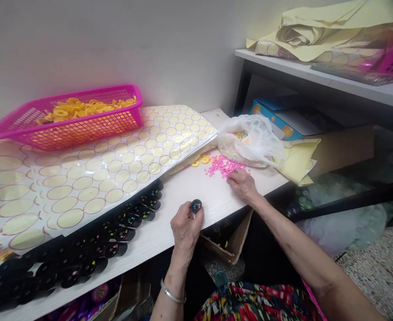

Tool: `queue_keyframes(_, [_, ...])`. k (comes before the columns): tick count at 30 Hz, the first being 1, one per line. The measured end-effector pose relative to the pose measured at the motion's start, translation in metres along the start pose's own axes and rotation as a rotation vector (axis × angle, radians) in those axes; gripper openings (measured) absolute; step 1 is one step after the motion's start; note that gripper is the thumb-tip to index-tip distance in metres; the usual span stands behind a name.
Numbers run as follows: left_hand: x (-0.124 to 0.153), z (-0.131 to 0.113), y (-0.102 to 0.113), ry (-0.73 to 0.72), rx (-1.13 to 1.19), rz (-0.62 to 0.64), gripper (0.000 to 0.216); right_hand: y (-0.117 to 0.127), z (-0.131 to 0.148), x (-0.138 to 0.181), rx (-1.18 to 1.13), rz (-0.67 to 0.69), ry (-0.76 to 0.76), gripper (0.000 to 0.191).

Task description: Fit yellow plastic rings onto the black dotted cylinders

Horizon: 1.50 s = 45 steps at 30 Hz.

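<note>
My left hand pinches a small black round cap with coloured beads in it, held just above the white table. My right hand rests on the table with its fingertips curled down at the near edge of a pile of small pink beads. Whether those fingers hold a bead is hidden. A few yellow rings lie left of the beads. Rows of black caps with beads inside stretch along the table's near left part.
Sheets of round cream stickers cover the left of the table, under a pink basket of yellow rings. A clear plastic bag of mixed beads lies behind the pink pile. A shelf with paper stands right. A cardboard box sits below.
</note>
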<state>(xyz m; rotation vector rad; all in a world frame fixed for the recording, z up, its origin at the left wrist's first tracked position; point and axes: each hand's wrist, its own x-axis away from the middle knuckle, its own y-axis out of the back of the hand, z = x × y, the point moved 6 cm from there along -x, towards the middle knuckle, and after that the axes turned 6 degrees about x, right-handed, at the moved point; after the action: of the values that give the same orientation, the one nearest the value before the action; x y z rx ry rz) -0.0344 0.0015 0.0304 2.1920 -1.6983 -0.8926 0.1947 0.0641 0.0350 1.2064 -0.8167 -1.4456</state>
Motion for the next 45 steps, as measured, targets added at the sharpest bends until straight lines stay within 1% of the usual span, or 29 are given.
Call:
queue_keyframes(3, [-0.006,0.001,-0.012,0.03,0.07,0.038,0.022,-0.001,0.011,-0.002,0.185,0.012,0.052,0.022])
queue_keyframes(6, [-0.007,0.003,-0.016,0.05,0.121,0.062,0.023,-0.001,0.019,-0.002,0.284,0.046,0.104,0.022])
queue_keyframes(8, [-0.006,0.004,-0.016,0.049,0.147,0.08,0.023,0.001,0.023,0.001,0.241,0.085,0.112,0.022])
queue_keyframes(9, [-0.005,0.004,-0.016,0.047,0.155,0.089,0.023,0.001,0.026,0.002,0.186,0.126,0.115,0.021])
queue_keyframes(12, [-0.004,0.004,-0.017,0.048,0.165,0.106,0.022,-0.006,0.036,0.007,0.012,0.329,0.113,0.021])
queue_keyframes(14, [-0.004,0.004,-0.017,0.058,0.17,0.108,0.021,-0.01,0.038,0.007,-0.053,0.43,0.061,0.019])
queue_keyframes(15, [-0.004,0.004,-0.017,0.062,0.174,0.11,0.021,-0.012,0.037,0.006,-0.075,0.446,0.021,0.018])
queue_keyframes(18, [-0.004,0.004,-0.018,0.066,0.185,0.12,0.021,-0.013,0.032,0.001,-0.143,0.423,-0.089,0.016])
queue_keyframes(21, [-0.004,0.005,-0.018,0.062,0.185,0.126,0.022,-0.012,0.03,0.0,-0.201,0.386,-0.094,0.016])
queue_keyframes(24, [-0.004,0.006,-0.019,0.041,0.185,0.141,0.024,-0.011,0.031,0.006,-0.213,0.346,-0.027,0.014])
queue_keyframes(28, [-0.005,0.002,-0.019,-0.017,0.172,0.16,0.024,-0.009,0.04,0.018,-0.082,0.26,0.077,0.014])
queue_keyframes(29, [-0.005,0.002,-0.019,-0.027,0.169,0.162,0.024,-0.007,0.044,0.021,-0.079,0.231,0.092,0.014])
queue_keyframes(31, [-0.004,0.001,-0.019,-0.032,0.165,0.16,0.023,0.0,0.053,0.024,-0.169,0.153,0.121,0.013])
queue_keyframes(34, [-0.003,0.001,-0.021,-0.018,0.148,0.156,0.022,0.014,0.075,0.027,-0.402,0.064,0.227,0.012])
queue_keyframes(35, [-0.003,0.001,-0.021,-0.015,0.143,0.159,0.021,0.017,0.082,0.027,-0.445,0.058,0.268,0.012])
queue_keyframes(37, [-0.003,0.001,-0.022,-0.011,0.133,0.161,0.02,0.02,0.095,0.026,-0.443,0.079,0.336,0.014])
queue_keyframes(41, [-0.003,0.0,-0.022,-0.015,0.11,0.16,0.017,0.013,0.107,0.023,-0.287,0.149,0.399,0.016])
queue_keyframes(45, [-0.003,-0.001,-0.022,-0.024,0.112,0.171,0.015,0.009,0.112,0.023,-0.163,0.17,0.444,0.018])
